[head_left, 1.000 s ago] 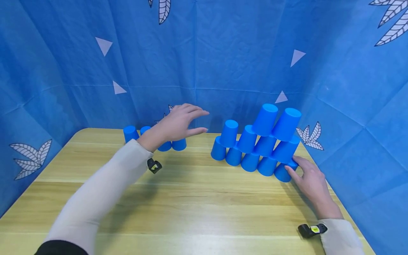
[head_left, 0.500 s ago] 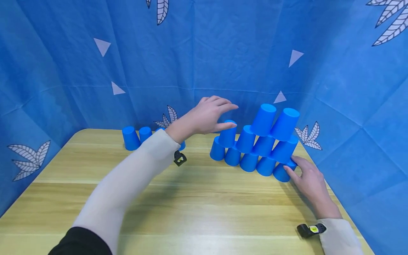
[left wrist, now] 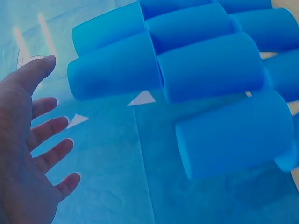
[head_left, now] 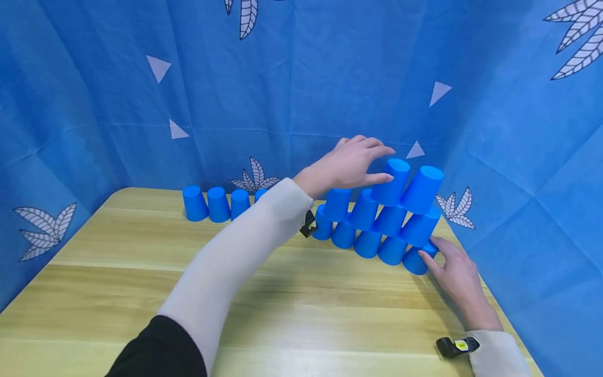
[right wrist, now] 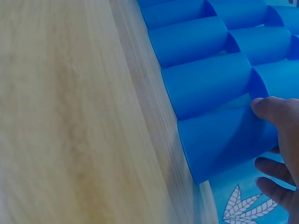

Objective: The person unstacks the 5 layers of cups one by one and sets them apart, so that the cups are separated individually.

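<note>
Upside-down blue cups stand stacked in a stepped pyramid at the right, two of them on its third tier. My left hand [head_left: 350, 162] is spread beside the left top cup [head_left: 395, 186], thumb and fingers pointing toward it. In the left wrist view a gap shows between the left fingers [left wrist: 55, 154] and that top tier, and the palm holds nothing. At the bottom right corner, my right hand [head_left: 459, 275] grips the end cup [head_left: 415, 263] of the lowest row. The thumb lies on its near side in the right wrist view, with other fingers behind it.
More upside-down blue cups [head_left: 194, 204] stand in a row at the back left of the wooden table [head_left: 141, 293], partly hidden by the left sleeve [head_left: 240, 235]. A blue patterned cloth [head_left: 235, 94] hangs close behind the table and along its right side.
My left hand has swept right from the back left cups, past the pyramid's left end, to the top tier. The right hand stays at the bottom right cup.
</note>
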A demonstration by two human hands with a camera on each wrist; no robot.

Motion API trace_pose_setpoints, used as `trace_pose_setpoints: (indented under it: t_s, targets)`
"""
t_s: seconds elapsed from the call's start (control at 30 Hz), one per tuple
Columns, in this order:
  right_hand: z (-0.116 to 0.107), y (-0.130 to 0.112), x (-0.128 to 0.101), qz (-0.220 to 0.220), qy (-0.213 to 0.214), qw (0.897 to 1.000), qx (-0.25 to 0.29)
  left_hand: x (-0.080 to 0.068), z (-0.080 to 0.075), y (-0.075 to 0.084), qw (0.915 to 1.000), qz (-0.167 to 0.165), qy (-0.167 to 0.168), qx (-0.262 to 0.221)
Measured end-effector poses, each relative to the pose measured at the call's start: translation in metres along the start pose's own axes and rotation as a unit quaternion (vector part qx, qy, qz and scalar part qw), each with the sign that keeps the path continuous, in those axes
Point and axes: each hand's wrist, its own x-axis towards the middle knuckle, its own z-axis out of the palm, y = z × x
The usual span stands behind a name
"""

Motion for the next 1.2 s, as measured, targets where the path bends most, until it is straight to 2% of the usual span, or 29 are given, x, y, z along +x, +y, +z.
trace_pose_setpoints:
  t_s: [0.33,0.7,0.93,1.2]
  targets:
    - [0.0,-0.001,-0.002,0.011,-0.011,1.0,0.004,0.028,0.011,0.016,0.9996,-0.006,-0.025,-0.014]
    - [-0.002,-0.002,-0.001,0.019,-0.018,1.0,0.0,0.037,0.018,0.026,0.999,-0.003,-0.043,0.005]
    - [0.0,-0.003,-0.002,0.023,-0.019,1.0,0.0,0.03,0.015,0.022,0.9998,-0.003,-0.021,0.001]
    - [0.0,0.001,-0.002,0.017,-0.01,1.0,0.0,0.005,0.005,0.005,0.9996,0.004,0.025,0.01]
